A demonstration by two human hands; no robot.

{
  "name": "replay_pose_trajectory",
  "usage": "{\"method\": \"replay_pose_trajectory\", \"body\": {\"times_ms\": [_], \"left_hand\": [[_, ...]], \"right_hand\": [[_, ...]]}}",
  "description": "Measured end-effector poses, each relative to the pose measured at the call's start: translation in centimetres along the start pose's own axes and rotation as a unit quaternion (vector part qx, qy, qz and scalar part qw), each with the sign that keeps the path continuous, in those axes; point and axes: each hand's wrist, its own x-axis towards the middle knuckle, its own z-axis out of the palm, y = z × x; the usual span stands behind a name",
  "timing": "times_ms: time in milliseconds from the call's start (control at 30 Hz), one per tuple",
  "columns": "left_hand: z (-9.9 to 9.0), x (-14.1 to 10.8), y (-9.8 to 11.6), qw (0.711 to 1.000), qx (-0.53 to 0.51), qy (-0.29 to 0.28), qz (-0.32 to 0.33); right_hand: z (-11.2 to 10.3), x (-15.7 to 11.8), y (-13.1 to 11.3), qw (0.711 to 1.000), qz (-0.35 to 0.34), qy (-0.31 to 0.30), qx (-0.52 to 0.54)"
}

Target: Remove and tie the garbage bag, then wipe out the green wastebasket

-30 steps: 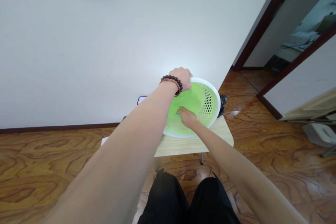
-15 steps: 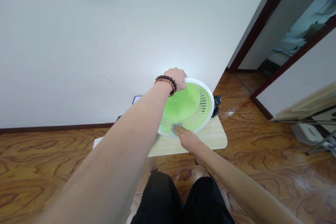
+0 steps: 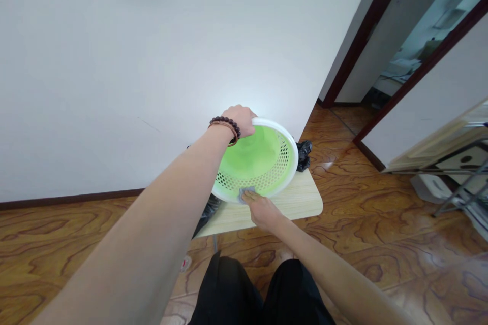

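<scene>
A green basket (image 3: 251,155) with a white rim and perforated sides is held tilted above a small table, its inside facing me. My left hand (image 3: 240,119), with a beaded bracelet at the wrist, is closed around the far rim. At the near rim, my right hand (image 3: 262,208) pinches a small grey cloth (image 3: 246,192) and presses it against the basket's inner edge. My left forearm hides part of the basket's left side.
Below the basket stands the light wood table (image 3: 299,200), close to the white wall (image 3: 152,61). Black plastic bags (image 3: 304,155) lie at the table's right and left. My knees (image 3: 232,289) are in front of it. A doorway (image 3: 366,51) opens at the right.
The view has shifted, so the basket and both hands appear further left. The right hand's cloth has moved from the perforated side to the near rim. The left hand keeps its grip.
</scene>
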Motion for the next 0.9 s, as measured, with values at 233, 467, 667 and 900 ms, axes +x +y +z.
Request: {"method": "replay_pose_trajectory", "body": {"times_ms": [233,467,667,900], "left_hand": [[0.2,0.0,0.3,1.000,0.009,0.012,0.023],[0.2,0.0,0.2,1.000,0.014,0.006,0.023],[0.4,0.3,0.1,1.000,0.001,0.002,0.020],[0.2,0.2,0.3,1.000,0.009,0.019,0.017]], "right_hand": [[-4.3,7.4,3.0,0.990,0.098,0.106,0.006],[0.2,9.1,3.9,0.994,0.093,0.012,-0.063],[1.0,6.0,1.8,0.993,0.076,-0.001,-0.086],[0.1,-1.0,-0.4,0.995,-0.024,-0.011,-0.093]]}}
